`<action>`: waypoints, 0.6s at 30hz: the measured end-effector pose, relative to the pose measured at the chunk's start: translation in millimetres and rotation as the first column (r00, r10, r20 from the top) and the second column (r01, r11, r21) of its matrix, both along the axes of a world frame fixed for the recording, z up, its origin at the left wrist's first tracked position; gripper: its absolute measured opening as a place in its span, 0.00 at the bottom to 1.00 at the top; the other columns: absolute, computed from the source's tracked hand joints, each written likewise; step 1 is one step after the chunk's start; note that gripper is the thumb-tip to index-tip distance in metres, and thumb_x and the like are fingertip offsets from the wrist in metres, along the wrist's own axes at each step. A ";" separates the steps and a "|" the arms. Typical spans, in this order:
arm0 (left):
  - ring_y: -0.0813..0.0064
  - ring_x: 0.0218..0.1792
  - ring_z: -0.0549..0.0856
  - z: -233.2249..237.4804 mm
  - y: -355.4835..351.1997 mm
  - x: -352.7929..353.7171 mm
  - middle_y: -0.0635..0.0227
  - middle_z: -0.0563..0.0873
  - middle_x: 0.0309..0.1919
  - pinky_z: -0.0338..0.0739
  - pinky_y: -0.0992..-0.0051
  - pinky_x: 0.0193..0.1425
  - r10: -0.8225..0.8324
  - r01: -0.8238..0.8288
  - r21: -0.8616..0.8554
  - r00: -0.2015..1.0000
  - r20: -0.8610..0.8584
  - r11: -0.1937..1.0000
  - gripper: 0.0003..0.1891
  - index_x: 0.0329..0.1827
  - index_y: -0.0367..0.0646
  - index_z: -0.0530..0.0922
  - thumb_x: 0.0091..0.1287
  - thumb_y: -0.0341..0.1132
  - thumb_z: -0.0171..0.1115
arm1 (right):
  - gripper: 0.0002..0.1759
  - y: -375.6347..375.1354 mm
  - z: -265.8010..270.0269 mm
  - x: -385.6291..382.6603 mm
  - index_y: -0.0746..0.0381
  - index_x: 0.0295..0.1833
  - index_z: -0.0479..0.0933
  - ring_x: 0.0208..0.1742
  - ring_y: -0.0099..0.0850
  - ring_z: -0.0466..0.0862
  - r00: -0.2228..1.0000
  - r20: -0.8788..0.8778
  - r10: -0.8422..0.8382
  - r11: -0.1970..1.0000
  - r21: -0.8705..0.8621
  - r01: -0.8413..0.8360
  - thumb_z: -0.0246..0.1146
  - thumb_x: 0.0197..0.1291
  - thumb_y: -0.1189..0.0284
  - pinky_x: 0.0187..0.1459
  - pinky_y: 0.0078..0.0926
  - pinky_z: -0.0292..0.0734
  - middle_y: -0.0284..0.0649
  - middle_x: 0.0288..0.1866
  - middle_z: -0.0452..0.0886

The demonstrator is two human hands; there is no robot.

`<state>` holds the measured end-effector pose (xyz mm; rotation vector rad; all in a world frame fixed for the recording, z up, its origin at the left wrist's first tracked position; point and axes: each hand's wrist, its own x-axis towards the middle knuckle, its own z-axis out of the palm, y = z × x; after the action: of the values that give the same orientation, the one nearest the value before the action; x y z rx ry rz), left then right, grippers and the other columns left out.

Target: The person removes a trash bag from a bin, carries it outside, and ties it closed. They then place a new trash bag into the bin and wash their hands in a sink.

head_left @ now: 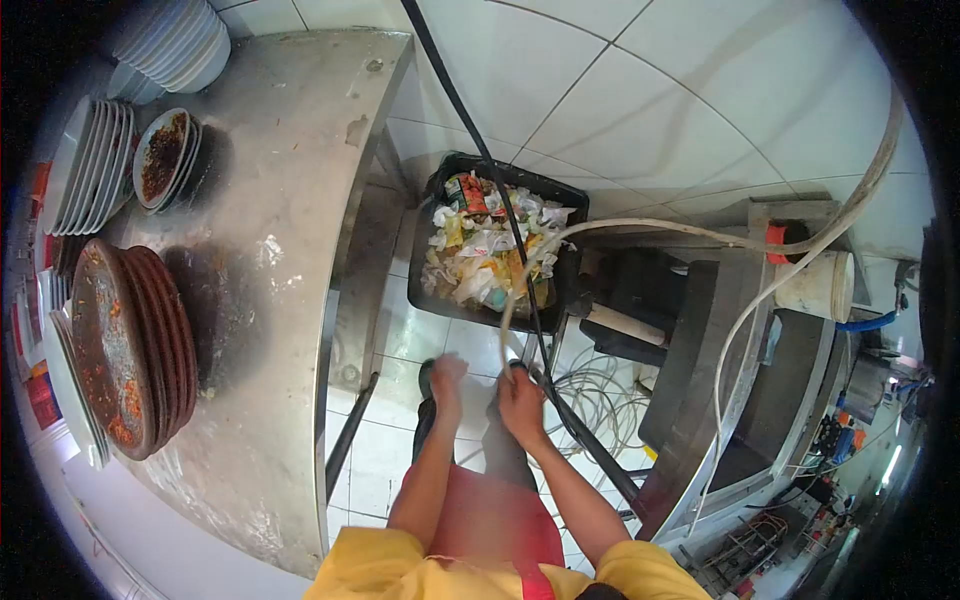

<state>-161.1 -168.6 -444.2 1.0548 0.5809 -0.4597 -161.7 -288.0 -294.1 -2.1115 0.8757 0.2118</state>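
My right hand (520, 400) is down near my knees, closed around a pale translucent hose (640, 228) where its end curves down beside a black hose (500, 195). The pale hose loops up over the black bin (455, 170) and runs off to the right. The black hose crosses the bin from the top and passes under my right hand. My left hand (447, 382) hangs just left of the right one, fingers curled and blurred; whether it holds anything is not visible. I wear a yellow shirt and a red apron (490, 520).
A steel table (290, 200) on the left carries brown dirty plates (125, 350), white plates (90, 165), a soiled dish (163, 157) and stacked bowls (180, 40). The bin is full of paper rubbish. Coiled hoses (600, 400) lie on the tiled floor; a white bucket (815, 285) stands right.
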 end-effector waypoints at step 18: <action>0.61 0.38 0.80 2.7 -43.3 48.9 0.58 0.75 0.47 0.82 0.64 0.27 0.155 -0.085 0.217 0.931 -0.330 0.973 0.26 0.59 0.44 0.63 0.56 0.31 0.59 | 0.09 -65.6 25.1 -47.4 0.67 0.31 0.74 0.30 0.50 0.75 0.999 -0.005 0.043 0.930 -0.366 -0.042 0.56 0.55 0.71 0.32 0.42 0.68 0.53 0.26 0.74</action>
<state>-112.2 -211.9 -441.5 1.1284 1.0171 -0.4889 -209.1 -353.7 -269.0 -2.4776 0.9240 0.0688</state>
